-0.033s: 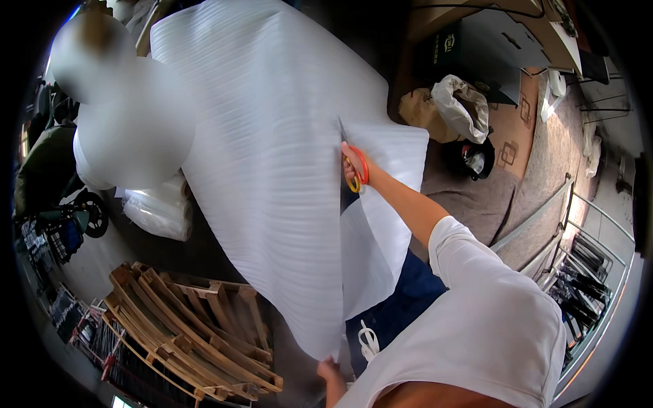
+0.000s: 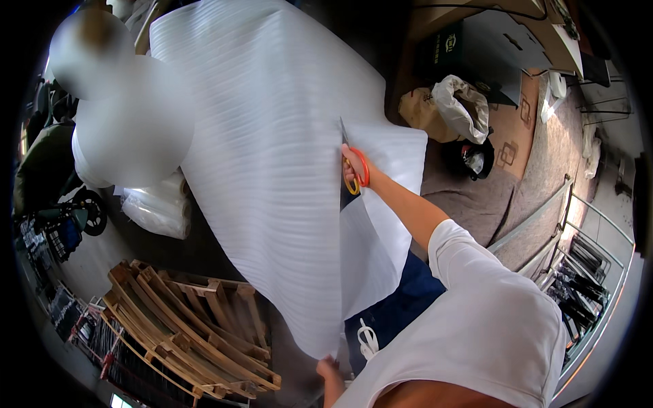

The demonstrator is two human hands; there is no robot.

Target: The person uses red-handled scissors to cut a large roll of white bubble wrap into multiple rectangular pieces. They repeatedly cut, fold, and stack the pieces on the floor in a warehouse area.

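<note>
A large sheet of white ribbed packing foam (image 2: 272, 156) hangs before me, spread wide across the middle. My right hand (image 2: 352, 165) is closed round the orange-and-yellow handles of a pair of scissors (image 2: 362, 166). Their blades point away from me into the foam, at the top of a long straight cut that runs down toward me. Right of this cut, a loose flap of foam (image 2: 374, 258) droops over dark blue cloth. My left hand (image 2: 328, 367) pinches the sheet's near lower corner; its fingertips are partly hidden there.
Stacked wooden pallets (image 2: 194, 333) stand at the near left, with clear-wrapped rolls (image 2: 160, 211) beyond them. A blurred person (image 2: 129, 115) is at the far left. Open bags (image 2: 462, 109) sit by cardboard boxes at the far right. A metal rail frame (image 2: 598, 238) stands to the right.
</note>
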